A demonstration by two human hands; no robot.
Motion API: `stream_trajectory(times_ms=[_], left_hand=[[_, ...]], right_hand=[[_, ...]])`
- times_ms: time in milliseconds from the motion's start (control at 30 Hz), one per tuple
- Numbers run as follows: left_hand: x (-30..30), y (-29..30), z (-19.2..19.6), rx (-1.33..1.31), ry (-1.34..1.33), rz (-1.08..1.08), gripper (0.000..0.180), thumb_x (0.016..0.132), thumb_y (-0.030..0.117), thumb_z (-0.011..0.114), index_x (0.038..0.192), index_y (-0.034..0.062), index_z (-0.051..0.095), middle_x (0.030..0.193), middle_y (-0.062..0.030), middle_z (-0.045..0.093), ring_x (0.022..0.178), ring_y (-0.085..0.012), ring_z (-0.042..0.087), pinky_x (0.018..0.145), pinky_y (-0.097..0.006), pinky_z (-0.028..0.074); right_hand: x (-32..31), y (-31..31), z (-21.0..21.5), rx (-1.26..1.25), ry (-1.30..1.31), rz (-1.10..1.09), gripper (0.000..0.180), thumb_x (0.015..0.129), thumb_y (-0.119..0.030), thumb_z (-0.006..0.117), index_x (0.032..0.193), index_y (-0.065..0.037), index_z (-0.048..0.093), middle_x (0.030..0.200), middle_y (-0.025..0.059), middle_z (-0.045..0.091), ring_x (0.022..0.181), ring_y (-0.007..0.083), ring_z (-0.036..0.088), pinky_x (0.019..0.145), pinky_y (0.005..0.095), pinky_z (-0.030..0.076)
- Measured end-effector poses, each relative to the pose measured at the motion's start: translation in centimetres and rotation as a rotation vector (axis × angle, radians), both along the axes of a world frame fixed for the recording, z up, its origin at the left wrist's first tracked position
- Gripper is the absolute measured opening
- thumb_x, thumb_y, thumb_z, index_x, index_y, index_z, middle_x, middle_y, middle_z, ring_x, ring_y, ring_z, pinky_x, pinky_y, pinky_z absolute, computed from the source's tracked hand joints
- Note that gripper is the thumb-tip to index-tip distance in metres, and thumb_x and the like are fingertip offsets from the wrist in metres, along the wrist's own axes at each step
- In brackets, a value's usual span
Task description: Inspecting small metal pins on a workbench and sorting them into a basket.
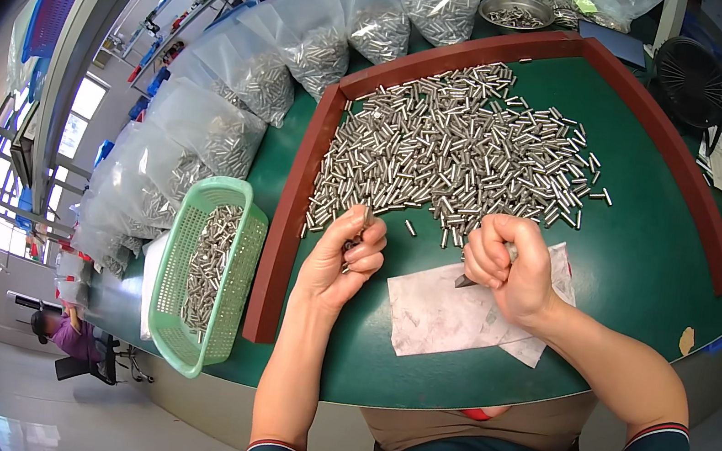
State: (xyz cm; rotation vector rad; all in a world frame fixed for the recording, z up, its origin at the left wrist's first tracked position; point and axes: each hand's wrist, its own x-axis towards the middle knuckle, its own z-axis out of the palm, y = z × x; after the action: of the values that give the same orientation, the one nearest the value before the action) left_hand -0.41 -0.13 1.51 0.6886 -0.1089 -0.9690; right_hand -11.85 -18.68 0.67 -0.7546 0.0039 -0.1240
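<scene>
The pins (455,146), short silvery rods, lie in a broad heap just beyond both hands, its near edge reaching almost to the knuckles. The left hand (340,259) is near the heap's near left edge, fingers curled inward and thumb pressed over; a pin end seems to show at the top, by the thumb, and darker bits show inside the curl, though how many it holds I cannot tell. The right hand (512,265) is closed in a fist near the heap's near right edge; a small dark pointed thing (464,282) shows just below its fingers, and whether the fist grips it I cannot tell. One loose pin (410,228) lies between the hands, apart from the heap. Under and beside the right hand is a smudged whitish sheet (432,314), flat on the green table (646,164). A dark red frame (280,260) borders the heap on the left, the far side and the right. Outside it on the left, a pale green basket (222,331) holds more pins. Beyond stand clear bags (228,55) of pins in a curved row, with a metal bowl (549,16) at the far side and a black fan (691,80) at the right.
</scene>
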Motion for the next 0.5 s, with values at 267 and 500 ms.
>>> stream_trajectory(times_ms=[267, 500], left_hand=[[-0.51, -0.72, -0.93, 0.133, -0.109, -0.037, 0.013, 0.085, 0.009, 0.053, 0.095, 0.0026, 0.054, 0.078, -0.0051, 0.054, 0.049, -0.0021, 0.030, 0.044, -0.015, 0.026], [-0.62, -0.89, -0.91, 0.185, -0.149, -0.050, 0.014, 0.086, 0.012, 0.052, 0.095, 0.0020, 0.054, 0.078, -0.0047, 0.054, 0.048, -0.0020, 0.029, 0.044, -0.016, 0.027]], right_hand=[[0.03, 0.05, 0.16, 0.005, 0.015, -0.006, 0.034, 0.082, -0.017, 0.033, 0.049, -0.010, 0.026, 0.042, -0.0005, 0.026, 0.037, 0.0076, 0.022, 0.038, 0.0225, 0.020], [0.04, 0.10, 0.04, 0.013, 0.016, -0.008, 0.035, 0.082, -0.018, 0.033, 0.049, -0.010, 0.026, 0.043, -0.0006, 0.025, 0.037, 0.0077, 0.022, 0.038, 0.0226, 0.020]])
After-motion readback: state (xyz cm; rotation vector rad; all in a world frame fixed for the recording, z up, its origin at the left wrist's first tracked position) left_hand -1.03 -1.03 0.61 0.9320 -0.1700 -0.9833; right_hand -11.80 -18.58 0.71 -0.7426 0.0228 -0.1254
